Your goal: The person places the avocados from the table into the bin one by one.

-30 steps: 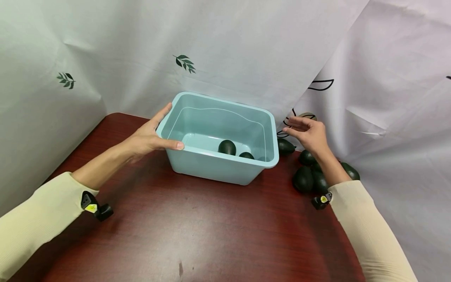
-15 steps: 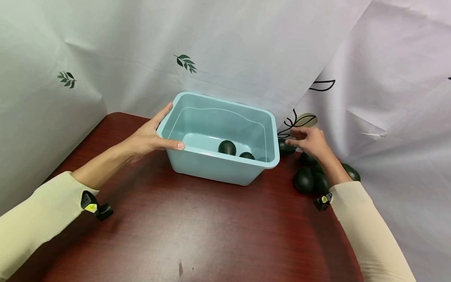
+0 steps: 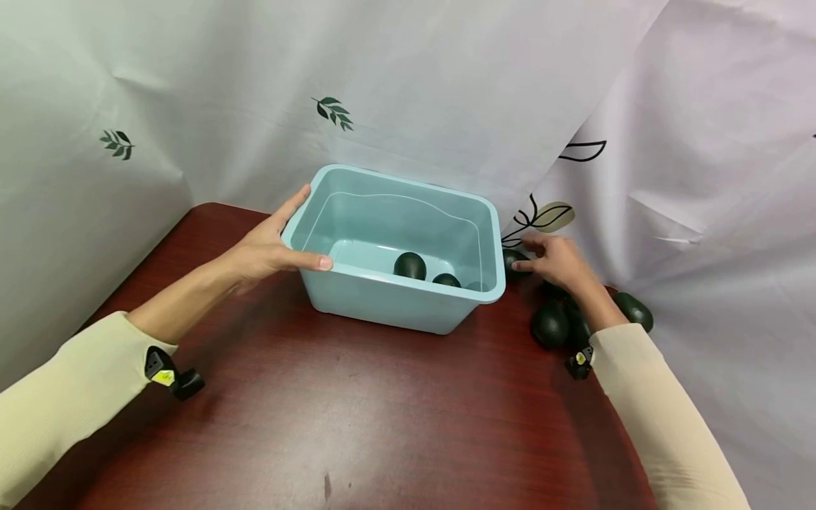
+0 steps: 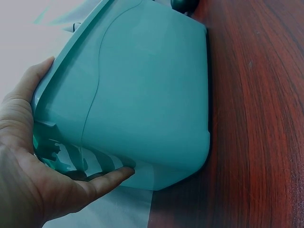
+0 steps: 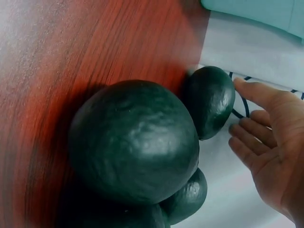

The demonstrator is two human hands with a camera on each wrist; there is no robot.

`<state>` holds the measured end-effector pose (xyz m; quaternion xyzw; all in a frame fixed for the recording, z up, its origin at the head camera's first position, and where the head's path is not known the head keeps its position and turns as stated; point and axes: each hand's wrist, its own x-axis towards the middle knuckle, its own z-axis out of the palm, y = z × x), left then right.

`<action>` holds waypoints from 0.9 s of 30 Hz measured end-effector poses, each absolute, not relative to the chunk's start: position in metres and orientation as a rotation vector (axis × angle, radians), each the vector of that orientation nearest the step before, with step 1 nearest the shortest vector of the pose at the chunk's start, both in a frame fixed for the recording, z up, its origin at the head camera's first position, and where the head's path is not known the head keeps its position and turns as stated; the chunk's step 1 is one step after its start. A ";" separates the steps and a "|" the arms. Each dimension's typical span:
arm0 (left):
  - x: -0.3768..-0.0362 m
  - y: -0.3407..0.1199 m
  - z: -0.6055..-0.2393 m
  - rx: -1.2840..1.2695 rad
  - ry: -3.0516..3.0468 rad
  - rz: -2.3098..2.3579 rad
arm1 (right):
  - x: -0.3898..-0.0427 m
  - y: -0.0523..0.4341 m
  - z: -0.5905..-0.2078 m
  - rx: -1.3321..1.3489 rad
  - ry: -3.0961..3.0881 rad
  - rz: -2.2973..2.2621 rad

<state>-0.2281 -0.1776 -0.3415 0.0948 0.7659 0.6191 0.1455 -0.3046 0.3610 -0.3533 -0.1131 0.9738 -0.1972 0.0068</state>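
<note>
The reddish-brown, wood-grained worktop (image 3: 357, 425) fills the foreground, with a small dark mark near its lower edge. A cream left sleeve (image 3: 83, 382) and a cream right sleeve (image 3: 663, 411) enter from either side; at each cuff sits a black wrist camera (image 3: 175, 372) with a yellow patch. Beyond the right cuff, several dark green avocados (image 3: 550, 326) lie clustered, partly hidden by the forearm. The left hand (image 3: 274, 244) grasps the near left corner of a light blue plastic bin (image 3: 382, 304), its thumb along the near long side, its fingers at the short end. The bin stands upright; two avocados (image 3: 410, 265) rest on its floor, toward the right. The right hand (image 3: 554, 262) is released, its fingers loosely extended beside a single avocado (image 5: 210, 102), which lies just right of the bin; whether the thumb tip touches its skin cannot be told. Behind hangs a creased white cloth (image 3: 446, 85) printed with green leaf sprigs (image 3: 333, 113) and, at right, black-outlined leaves (image 3: 554, 217).
</note>
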 end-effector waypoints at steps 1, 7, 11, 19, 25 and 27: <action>-0.228 -0.178 -0.342 0.274 2.206 1.783 | -0.305 0.360 -0.353 -0.350 3.036 -0.603; -0.228 -0.178 -0.342 0.284 2.207 1.788 | -0.316 0.366 -0.362 -0.328 2.997 -0.582; -0.228 -0.178 -0.342 0.284 2.211 1.789 | -0.341 0.387 -0.389 -0.353 3.017 -0.541; -0.228 -0.178 -0.342 0.277 2.218 1.785 | -0.361 0.403 -0.416 -0.417 3.031 -0.523; -0.229 -0.178 -0.342 0.281 2.225 1.785 | -0.353 0.396 -0.415 -0.422 3.035 -0.480; -0.229 -0.178 -0.342 0.282 2.229 1.785 | -0.352 0.394 -0.417 -0.421 3.031 -0.493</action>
